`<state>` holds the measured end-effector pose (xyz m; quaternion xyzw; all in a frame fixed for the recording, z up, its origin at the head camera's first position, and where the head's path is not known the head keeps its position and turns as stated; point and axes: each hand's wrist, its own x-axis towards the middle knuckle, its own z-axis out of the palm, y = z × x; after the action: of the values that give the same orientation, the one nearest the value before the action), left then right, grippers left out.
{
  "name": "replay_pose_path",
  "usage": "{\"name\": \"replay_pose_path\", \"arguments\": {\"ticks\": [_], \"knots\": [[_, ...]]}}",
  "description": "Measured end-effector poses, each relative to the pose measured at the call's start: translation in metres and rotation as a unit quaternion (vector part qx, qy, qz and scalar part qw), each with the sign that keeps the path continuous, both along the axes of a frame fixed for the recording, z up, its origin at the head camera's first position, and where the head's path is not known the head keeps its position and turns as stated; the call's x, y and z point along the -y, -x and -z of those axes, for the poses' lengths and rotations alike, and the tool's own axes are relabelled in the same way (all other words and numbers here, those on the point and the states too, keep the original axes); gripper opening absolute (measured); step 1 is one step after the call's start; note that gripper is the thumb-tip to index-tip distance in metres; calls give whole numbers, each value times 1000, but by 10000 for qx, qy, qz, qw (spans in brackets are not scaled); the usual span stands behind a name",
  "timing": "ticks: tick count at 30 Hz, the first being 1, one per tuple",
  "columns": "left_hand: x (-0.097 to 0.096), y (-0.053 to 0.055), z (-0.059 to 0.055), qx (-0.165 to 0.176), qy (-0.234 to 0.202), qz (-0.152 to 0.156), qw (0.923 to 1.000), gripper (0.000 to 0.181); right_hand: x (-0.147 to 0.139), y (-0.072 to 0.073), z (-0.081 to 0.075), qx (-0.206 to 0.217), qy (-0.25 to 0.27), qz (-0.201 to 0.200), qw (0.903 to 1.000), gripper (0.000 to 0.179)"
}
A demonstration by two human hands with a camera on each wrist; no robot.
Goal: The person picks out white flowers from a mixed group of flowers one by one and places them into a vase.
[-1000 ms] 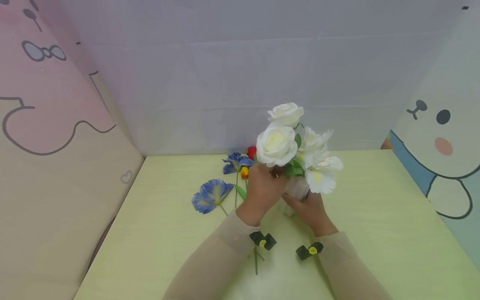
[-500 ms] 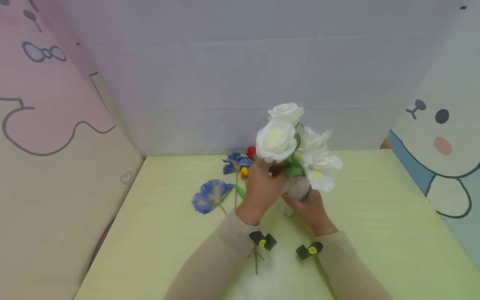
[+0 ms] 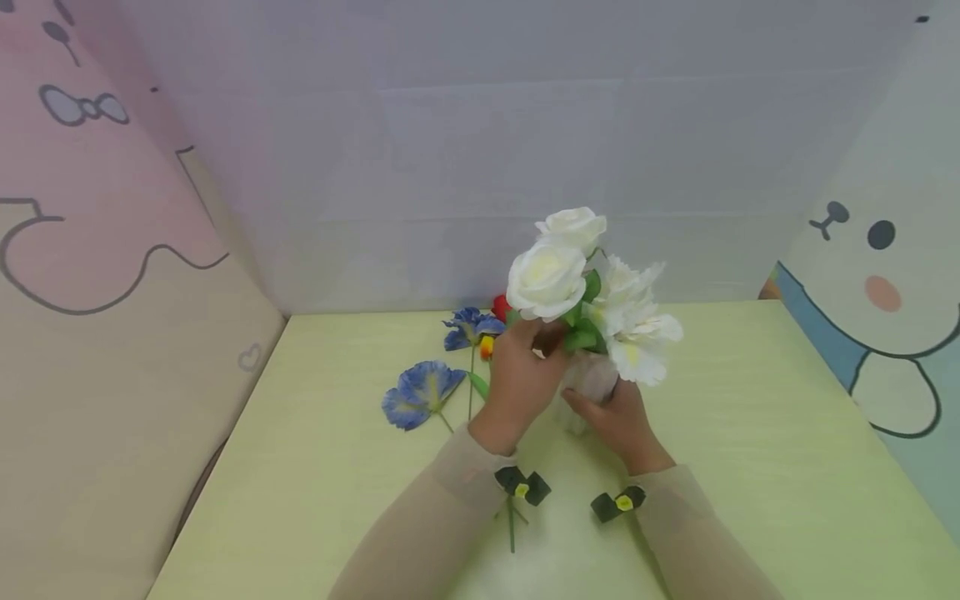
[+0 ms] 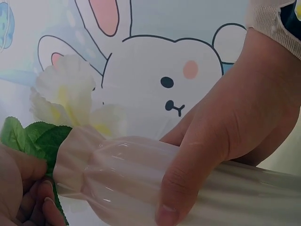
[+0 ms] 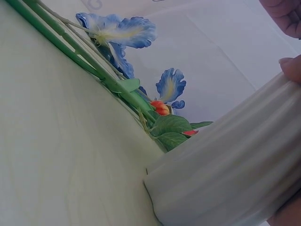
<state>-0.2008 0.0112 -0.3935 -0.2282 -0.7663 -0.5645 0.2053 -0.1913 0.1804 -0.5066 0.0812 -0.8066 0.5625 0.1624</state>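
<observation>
My right hand (image 3: 622,421) grips a white ribbed vase (image 4: 131,174), its thumb lying across the side in the left wrist view. The vase stands on the table, its base visible in the right wrist view. My left hand (image 3: 521,375) is at the vase's mouth, fingers curled round the stem of the front white rose (image 3: 547,279), among green leaves (image 4: 44,139); the stem itself is mostly hidden. A second white rose (image 3: 573,227) rises behind it. White ruffled flowers (image 3: 637,346) lean out to the right of the vase.
Left of the vase, blue irises (image 3: 423,392), a red flower (image 3: 501,307) and an orange-yellow flower (image 5: 161,107) lie on the pale table (image 3: 322,467). Green stems (image 3: 512,525) stick out below my left wrist. Printed cloth walls (image 3: 480,150) enclose the table.
The front white rose has shifted slightly left and its leaves have turned a little, with my left hand moving along. My right hand stays on the vase.
</observation>
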Motion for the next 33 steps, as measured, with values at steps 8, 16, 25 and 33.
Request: {"name": "replay_pose_path", "arguments": {"ticks": [8, 16, 25, 33], "knots": [[5, -3, 3, 51, -72, 33, 10000, 9, -2, 0, 1, -83, -25, 19, 10000, 44], [19, -9, 8, -216, -33, 75, 9997, 8, -4, 1, -1, -160, -61, 72, 9998, 45], [49, -28, 25, 99, 164, 59, 9998, 8, 0, 2, 0, -122, 52, -43, 9999, 53], [84, -48, 36, 477, 672, -39, 9966, 13, -2, 0, -6, 220, -90, -130, 9996, 50]]}}
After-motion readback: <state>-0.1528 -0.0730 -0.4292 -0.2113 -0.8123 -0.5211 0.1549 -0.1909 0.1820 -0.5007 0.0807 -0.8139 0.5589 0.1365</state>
